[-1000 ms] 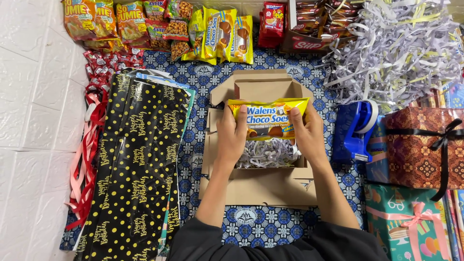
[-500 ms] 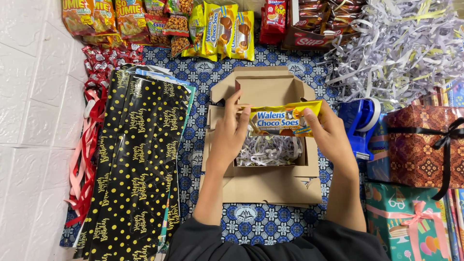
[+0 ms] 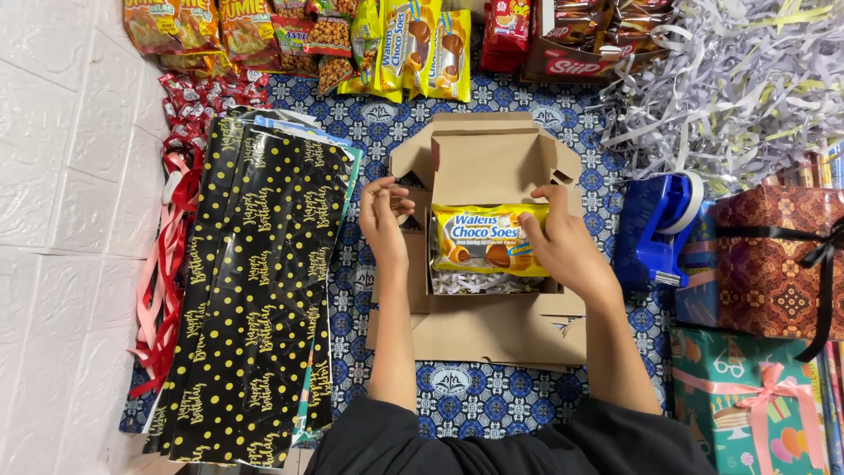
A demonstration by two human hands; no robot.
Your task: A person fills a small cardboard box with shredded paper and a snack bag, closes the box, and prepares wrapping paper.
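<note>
One hand only is on the yellow snack packet [image 3: 489, 239] now: my right hand [image 3: 563, 246] lies on its right end, fingers spread and pressing on the wrapper, while my left hand [image 3: 383, 218] has let go and hangs just left of the cardboard box [image 3: 482, 330], fingers loosely curled with the tips drawn together, closed on nothing. Half a second ago both hands held the packet up by its ends, tilted above the opening; now it lies flat in the box, face up, on the shredded paper [image 3: 475, 282], of which only a strip shows below the packet's lower edge. The box's lid flap [image 3: 485, 158] stands open behind the packet, and the front flap lies flat toward me on the blue patterned cloth [image 3: 457, 387]. To the left of the box lies black gift wrap with gold dots [image 3: 255, 290], with red and pink ribbons [image 3: 163, 273] beside it. To the right, near my right wrist, stands a blue tape dispenser [image 3: 655, 229], and past it a brown wrapped gift with a black ribbon [image 3: 774, 264]. More yellow snack packets [image 3: 422, 53] lie at the top, well apart from the box, beside a loose heap of paper shreds [image 3: 730, 79].
</note>
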